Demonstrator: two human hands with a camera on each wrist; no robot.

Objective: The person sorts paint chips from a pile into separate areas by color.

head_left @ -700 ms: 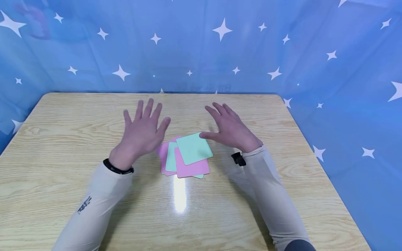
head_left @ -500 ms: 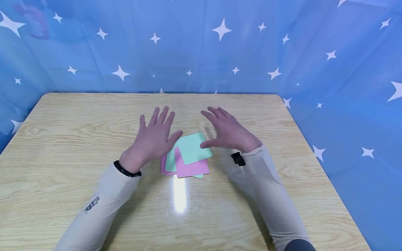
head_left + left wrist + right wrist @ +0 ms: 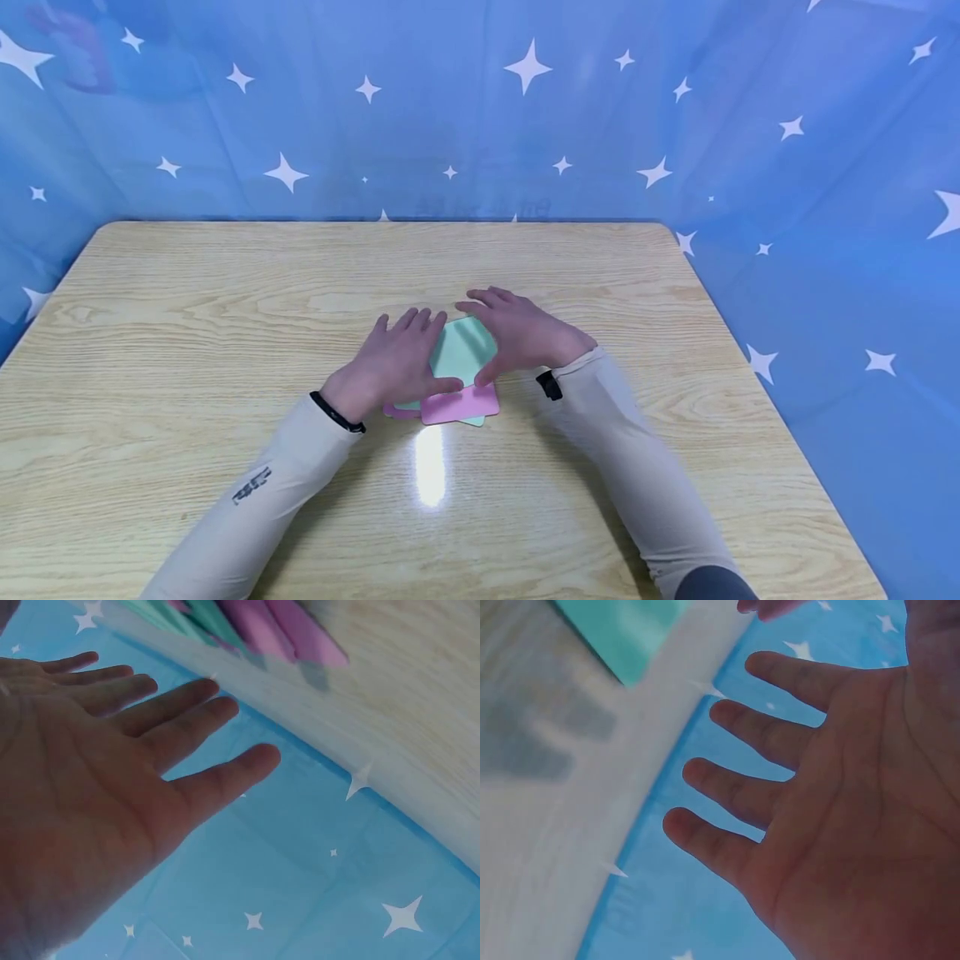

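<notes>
Several square cards with rounded corners, pink and mint green, lie in an overlapping pile on the table. A mint green card (image 3: 463,346) is on top, and a pink card (image 3: 461,406) shows below it. My left hand (image 3: 397,360) is over the pile's left side, fingers extended, hiding cards there. From the right, my right hand (image 3: 523,332) reaches over the top card's edge with fingers gently bent. Both wrist views show empty palms, with pink cards (image 3: 289,626) beyond the left fingers and a mint card's corner (image 3: 626,634) beyond the right. Neither hand holds anything.
The light wood table (image 3: 187,333) has rounded far corners. A blue cloth with white stars (image 3: 450,100) hangs behind it and along the right side. A bright light reflection lies on the wood in front of the pile.
My left hand has moved right and nearer to me, now covering the pile's left part. My right hand has shifted left and nearer to me. The gap between the hands has narrowed.
</notes>
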